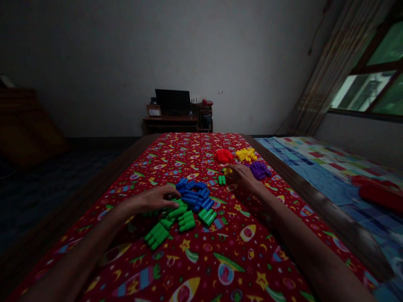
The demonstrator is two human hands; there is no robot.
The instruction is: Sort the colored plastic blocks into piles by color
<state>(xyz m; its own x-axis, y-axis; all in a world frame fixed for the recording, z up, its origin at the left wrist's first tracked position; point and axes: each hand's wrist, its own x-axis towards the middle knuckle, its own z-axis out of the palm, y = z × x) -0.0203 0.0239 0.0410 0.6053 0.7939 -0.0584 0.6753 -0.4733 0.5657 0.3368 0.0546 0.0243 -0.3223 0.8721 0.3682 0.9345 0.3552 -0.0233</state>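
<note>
My left hand (159, 198) reaches over the edge of the block piles with thumb and fingers apart, touching or just above a green block (178, 209). Several more green blocks (157, 235) lie below it, and a heap of blue blocks (195, 195) sits just beyond its fingertips. Farther right, my right hand (242, 174) is closed, with a small yellow block (228, 170) at its fingertips. Beside it are a single green block (222, 180) and a heap of purple blocks (260, 170), partly covered by the hand. Its palm side is hidden.
Red blocks (223, 156) and yellow blocks (246, 154) lie in separate heaps beyond my right hand. A red patterned cloth (220, 256) covers the long table. A bed (343, 184) with a red bag (382, 195) stands right; a desk with a monitor (173, 100) stands against the wall.
</note>
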